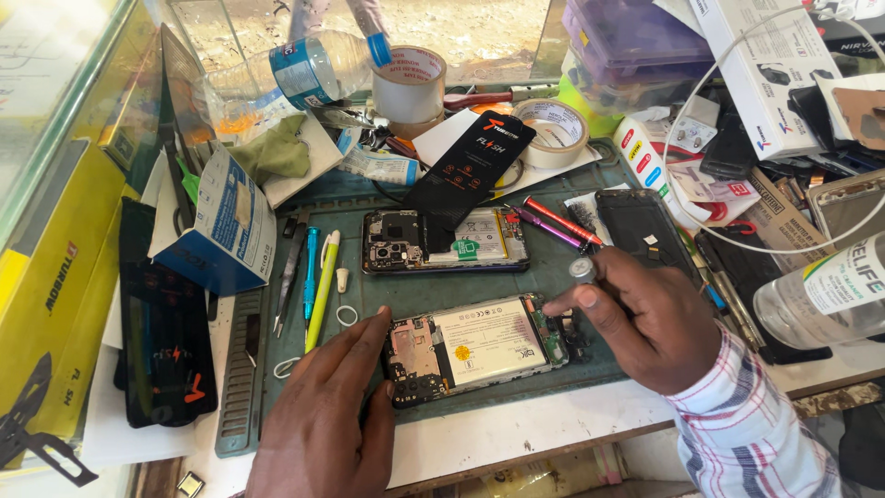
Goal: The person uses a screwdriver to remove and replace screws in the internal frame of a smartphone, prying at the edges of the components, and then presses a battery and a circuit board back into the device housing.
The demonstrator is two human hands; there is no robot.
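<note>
I am working on the open phone [484,349] that lies near the front edge of the green mat [562,277], at about six o'clock from the second opened phone [445,242]. My left hand [327,415] lies flat with fingers spread and loosely together, its fingertips pressed against the phone's nine o'clock end to steady it; it grips nothing. My right hand [645,318] comes in from three o'clock, thumb and forefinger pinched close over the phone's small lower board; whether a screw or a tool sits between them I cannot tell, since the fingers hide the spot. I judge this as the stage of working at the bottom board or its connector with the back cover already off, and the next move looks to call for a fine, light pinch and a steady left hand so the phone does not slide on the mat. The phone itself shows a pale battery with a small orange sticker in the middle, a circuit board with metal shields and dark camera parts at nine o'clock, and a green strip of board at three o'clock. At ten o'clock from it lie tweezers [289,277] and a yellow-green pen [323,288].
</note>
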